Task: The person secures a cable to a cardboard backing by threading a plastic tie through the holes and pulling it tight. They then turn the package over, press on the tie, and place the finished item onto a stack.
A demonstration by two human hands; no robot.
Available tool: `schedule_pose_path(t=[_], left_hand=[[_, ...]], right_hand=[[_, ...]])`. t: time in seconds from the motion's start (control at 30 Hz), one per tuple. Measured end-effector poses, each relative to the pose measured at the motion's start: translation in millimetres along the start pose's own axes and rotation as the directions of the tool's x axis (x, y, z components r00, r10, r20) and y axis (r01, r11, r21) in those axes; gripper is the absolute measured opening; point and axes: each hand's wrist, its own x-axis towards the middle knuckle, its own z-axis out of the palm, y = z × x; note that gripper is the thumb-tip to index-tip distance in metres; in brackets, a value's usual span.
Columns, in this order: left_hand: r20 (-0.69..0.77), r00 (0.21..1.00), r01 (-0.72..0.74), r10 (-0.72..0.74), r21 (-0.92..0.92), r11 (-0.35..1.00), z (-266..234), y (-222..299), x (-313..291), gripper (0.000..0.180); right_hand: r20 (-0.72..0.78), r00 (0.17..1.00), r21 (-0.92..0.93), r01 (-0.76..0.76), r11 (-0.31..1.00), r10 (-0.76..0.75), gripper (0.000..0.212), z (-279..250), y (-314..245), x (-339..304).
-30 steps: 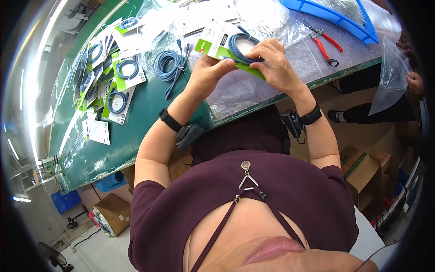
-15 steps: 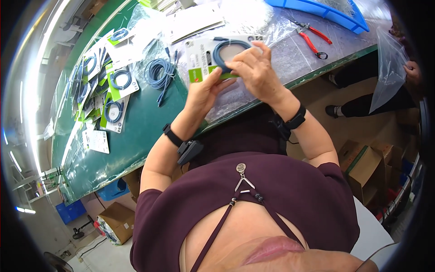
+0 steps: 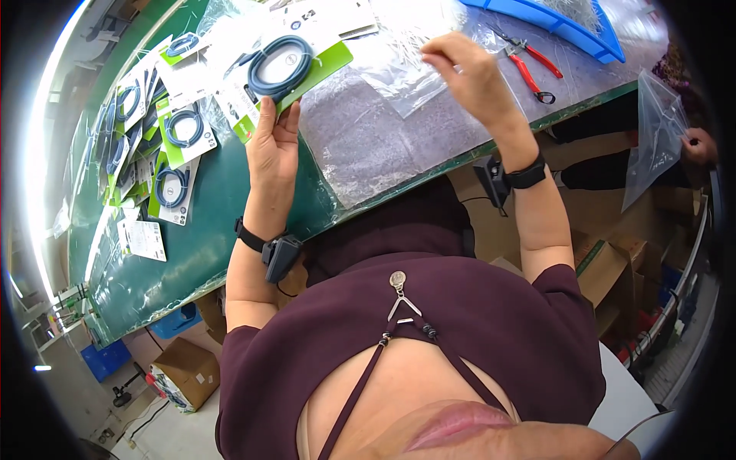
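My left hand [image 3: 274, 146] grips the lower edge of a white and green cardboard card [image 3: 326, 65], thumb in front. A coiled blue cable [image 3: 255, 77] lies against the face of this card, which is tilted above the table. Up and to the right, my right hand [image 3: 471, 73] is apart from the card, its thumb and forefinger pinched together. It hovers beside a heap of thin white strips [image 3: 414, 34] on clear plastic. Anything between those fingertips is too small to make out.
Several carded blue cables [image 3: 184, 128] are piled on the green tabletop [image 3: 207, 238] at the left. Red-handled pliers [image 3: 525, 73] lie at the right, near a blue tray [image 3: 552, 27]. Beyond the table edge, another person's hand [image 3: 699, 146] holds a clear plastic bag [image 3: 652, 142].
Both hands were together on the card. The left hand has carried the card and cable leftward; the right hand has let go and moved right, to the white strips.
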Motion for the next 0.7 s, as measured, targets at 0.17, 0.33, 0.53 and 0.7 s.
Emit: schedule_pose_path(t=[0.17,0.33,0.53,0.7], left_hand=[[0.016,1.000,-0.006,0.007,-0.048,0.999,4.3,-6.2,9.6,0.021],[0.034,0.999,0.025,-0.022,-0.075,0.997,-4.5,-5.6,12.3,0.021],[0.049,0.997,0.070,-0.066,-0.085,0.994,-7.7,-11.0,7.1,0.022],[0.086,0.993,0.089,-0.086,-0.038,0.995,-4.4,-11.8,2.8,0.025]], right_hand=[[0.167,0.976,-0.285,-0.087,0.954,0.139,0.025,47.9,-5.7,4.4],[0.231,0.913,-0.606,-0.135,0.784,0.336,0.018,70.7,-5.2,21.1],[0.205,0.918,-0.687,-0.112,0.718,0.339,0.008,88.8,14.5,28.9],[0.127,0.950,-0.631,-0.144,0.763,0.285,0.007,83.6,13.0,30.4]])
